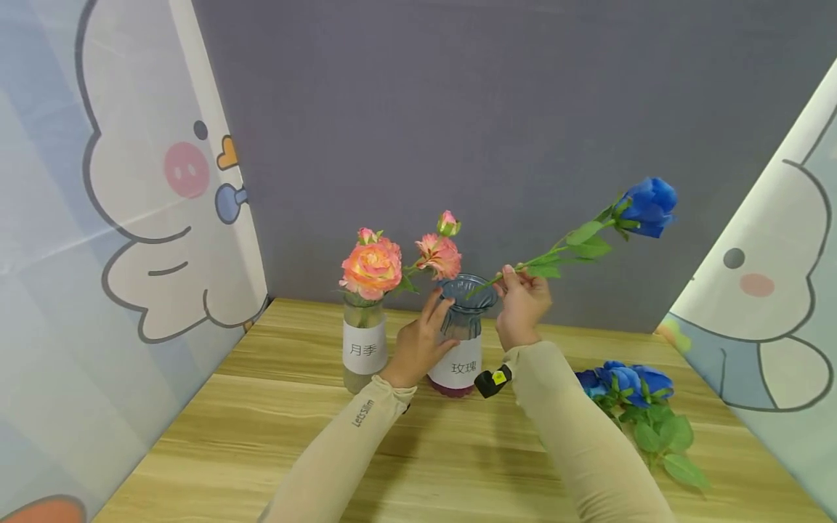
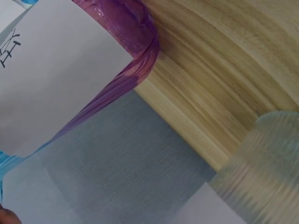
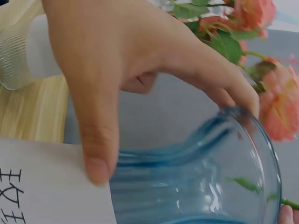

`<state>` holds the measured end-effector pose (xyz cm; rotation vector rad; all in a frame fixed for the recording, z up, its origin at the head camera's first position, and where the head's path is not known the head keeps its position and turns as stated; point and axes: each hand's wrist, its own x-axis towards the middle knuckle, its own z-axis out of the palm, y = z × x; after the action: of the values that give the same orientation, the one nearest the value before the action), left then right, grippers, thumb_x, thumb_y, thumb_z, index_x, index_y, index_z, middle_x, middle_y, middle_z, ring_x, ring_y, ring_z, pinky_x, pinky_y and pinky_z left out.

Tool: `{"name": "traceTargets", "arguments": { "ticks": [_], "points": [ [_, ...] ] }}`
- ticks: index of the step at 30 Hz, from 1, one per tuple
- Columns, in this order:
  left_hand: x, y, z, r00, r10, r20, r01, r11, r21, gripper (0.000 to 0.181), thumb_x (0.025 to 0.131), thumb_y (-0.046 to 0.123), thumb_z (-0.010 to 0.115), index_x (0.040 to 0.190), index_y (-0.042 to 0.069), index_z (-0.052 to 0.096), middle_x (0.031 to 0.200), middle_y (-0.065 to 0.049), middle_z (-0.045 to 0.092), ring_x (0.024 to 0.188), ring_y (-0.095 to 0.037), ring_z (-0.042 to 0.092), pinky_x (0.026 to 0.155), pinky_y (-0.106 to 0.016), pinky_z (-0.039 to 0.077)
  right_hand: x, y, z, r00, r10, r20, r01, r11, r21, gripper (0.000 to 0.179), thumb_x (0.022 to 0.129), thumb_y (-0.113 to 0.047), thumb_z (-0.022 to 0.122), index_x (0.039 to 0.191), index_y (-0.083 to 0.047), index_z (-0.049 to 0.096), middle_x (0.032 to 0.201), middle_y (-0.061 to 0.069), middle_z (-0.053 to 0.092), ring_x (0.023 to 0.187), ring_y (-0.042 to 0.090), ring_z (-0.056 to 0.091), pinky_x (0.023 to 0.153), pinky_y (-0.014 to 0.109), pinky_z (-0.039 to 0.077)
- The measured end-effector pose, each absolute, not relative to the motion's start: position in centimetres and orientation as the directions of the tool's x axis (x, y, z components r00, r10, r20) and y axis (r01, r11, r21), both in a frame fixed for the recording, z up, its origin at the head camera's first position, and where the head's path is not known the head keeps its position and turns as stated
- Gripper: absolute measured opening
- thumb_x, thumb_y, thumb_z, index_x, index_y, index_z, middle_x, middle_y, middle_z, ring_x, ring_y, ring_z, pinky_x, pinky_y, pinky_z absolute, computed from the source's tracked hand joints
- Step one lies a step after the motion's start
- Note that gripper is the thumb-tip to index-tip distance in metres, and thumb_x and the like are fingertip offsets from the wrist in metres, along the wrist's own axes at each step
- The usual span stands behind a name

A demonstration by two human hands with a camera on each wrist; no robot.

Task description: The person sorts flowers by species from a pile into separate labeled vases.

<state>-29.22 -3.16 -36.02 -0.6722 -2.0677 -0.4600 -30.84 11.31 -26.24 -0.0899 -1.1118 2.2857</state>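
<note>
– How is the left hand (image 1: 418,347) placed?
– It is clamped on the blue vase (image 1: 466,325) from about nine o'clock; the thumb is pressed to the white label (image 1: 463,367), and fingertips are set at the rim.
– And the right hand (image 1: 523,305)?
– Thumb and fingers are pinched together on the stem of a blue rose (image 1: 649,207). The bloom is pointed toward two o'clock, and the stem's lower end is seen at the vase's mouth; whether the rim has been passed cannot be told.
– What else is seen around the blue vase?
– At nine o'clock, pink flowers (image 1: 373,269) are held in a clear vase (image 1: 356,381). At four o'clock, more blue roses (image 1: 631,381) are laid on the wooden table (image 1: 229,421).
</note>
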Motion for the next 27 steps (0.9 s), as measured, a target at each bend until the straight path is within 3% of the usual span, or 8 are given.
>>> {"name": "traceTargets", "arguments": {
  "ticks": [14, 27],
  "points": [
    [-29.3, -2.9, -36.2, -0.421, 0.272, 0.865, 0.609, 0.791, 0.048, 0.081, 0.067, 0.025, 0.089, 0.132, 0.005, 0.044, 0.139, -0.021, 0.045, 0.044, -0.008, 0.045, 0.041, -0.02, 0.038, -31.0, 9.8, -26.2, -0.823, 0.51, 0.251, -0.462, -0.343, -0.818, 0.024, 0.079, 0.016, 0.066, 0.074, -0.003, 0.052, 0.063, -0.001, 0.059, 0.05, 0.007, 0.059, 0.048, 0.02, 0.05],
    [-29.4, -3.1, -36.2, -0.428, 0.27, 0.863, 0.607, 0.793, 0.053, 0.08, 0.067, 0.027, 0.089, 0.131, 0.006, 0.045, 0.138, -0.02, 0.046, 0.042, -0.006, 0.042, 0.04, -0.02, 0.037, -31.2, 10.5, -25.7, -0.898, 0.37, 0.24, -0.287, -0.076, -0.955, 0.015, 0.081, 0.01, 0.07, 0.085, 0.003, 0.057, 0.075, 0.007, 0.061, 0.059, 0.008, 0.062, 0.069, 0.033, 0.056]
  ]
}}
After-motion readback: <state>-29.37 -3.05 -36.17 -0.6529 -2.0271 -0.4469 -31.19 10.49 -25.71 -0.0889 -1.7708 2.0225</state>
